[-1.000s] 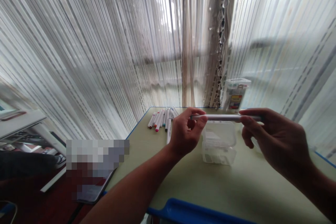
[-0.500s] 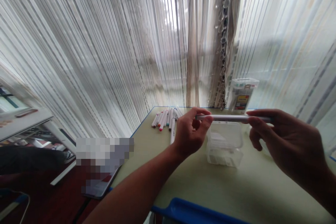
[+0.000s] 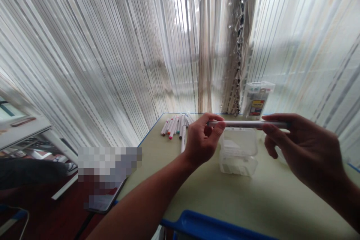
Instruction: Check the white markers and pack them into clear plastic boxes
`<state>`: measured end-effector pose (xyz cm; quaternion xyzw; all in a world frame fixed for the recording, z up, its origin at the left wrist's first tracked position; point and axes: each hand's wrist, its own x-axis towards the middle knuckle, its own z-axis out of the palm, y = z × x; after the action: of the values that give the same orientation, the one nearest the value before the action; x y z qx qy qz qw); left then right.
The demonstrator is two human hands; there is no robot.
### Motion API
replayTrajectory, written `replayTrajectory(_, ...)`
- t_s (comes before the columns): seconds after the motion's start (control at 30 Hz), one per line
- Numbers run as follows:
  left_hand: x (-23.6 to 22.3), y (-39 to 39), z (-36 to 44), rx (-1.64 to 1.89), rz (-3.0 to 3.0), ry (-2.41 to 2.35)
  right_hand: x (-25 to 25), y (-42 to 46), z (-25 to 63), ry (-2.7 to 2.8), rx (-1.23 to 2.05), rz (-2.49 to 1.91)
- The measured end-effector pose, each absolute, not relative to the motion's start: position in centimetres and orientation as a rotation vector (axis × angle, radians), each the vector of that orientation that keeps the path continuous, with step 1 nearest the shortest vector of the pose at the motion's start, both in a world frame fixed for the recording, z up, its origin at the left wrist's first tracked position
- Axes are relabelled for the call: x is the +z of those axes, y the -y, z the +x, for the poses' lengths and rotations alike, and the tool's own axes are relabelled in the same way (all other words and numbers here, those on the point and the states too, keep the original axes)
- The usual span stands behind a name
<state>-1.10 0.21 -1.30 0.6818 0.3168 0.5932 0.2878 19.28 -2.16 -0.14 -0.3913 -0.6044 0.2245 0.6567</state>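
Note:
A pale marker pen [image 3: 244, 124] is held level above the table, pinched at both ends. My left hand [image 3: 204, 135] grips its left end between thumb and fingers. At the right end, my right hand [image 3: 298, 138] is closed on it, thumb below and index finger along the top. Beneath the pen stands a clear plastic box [image 3: 238, 165] with its lid raised. Several white markers with coloured ends [image 3: 172, 127] lie in a pile left of my left hand, and one more marker [image 3: 183, 138] lies partly behind that hand.
A clear case with a printed label [image 3: 257, 101] stands upright at the table's back edge, before the striped curtain [image 3: 112, 45]. A clear round item [image 3: 282, 155] sits partly behind my right hand. The green table [image 3: 219, 202] has a blue front rim [image 3: 213, 225]. A phone-like device [image 3: 104, 202] is at left.
Both hands keep hold of the marker in nearly the same pose. The whole view has shifted slightly.

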Motion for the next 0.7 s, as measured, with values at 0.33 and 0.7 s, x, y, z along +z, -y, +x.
replayTrajectory(0.33,-1.22,-0.25,-0.94,1.587,1.772,-0.837,0.17,2.27,19.18,1.362,0.52,-0.861)
replayTrajectory(0.7,-1.6,-0.35,-1.24,1.574,1.731,-0.836,-0.44,1.51,19.65,1.332,0.66,-0.836)
